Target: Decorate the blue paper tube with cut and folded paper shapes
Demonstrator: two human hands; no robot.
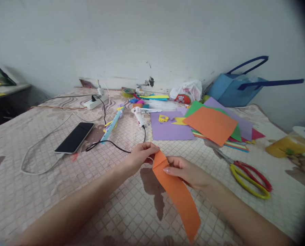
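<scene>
Between my two hands is a long strip of orange paper (pixel 182 200), creased across near its top end, with its free end hanging toward me. My left hand (pixel 142 155) pinches the top end between thumb and fingers. Lower down, at the right edge, my right hand (pixel 184 171) grips the strip just below the crease, thumb on the front and fingers behind. Both hands are above the patterned tablecloth. Scissors (pixel 250 176) with red and yellow handles lie to the right of my right hand.
A phone (pixel 75 137) on a charging cable lies left, near a power strip (pixel 97 101). A white glue gun (pixel 138 116) rests ahead, its black cord crossing the cloth. Coloured paper sheets (pixel 211 124), a blue bag (pixel 234 90) and a cup of yellow drink (pixel 288 145) are on the right.
</scene>
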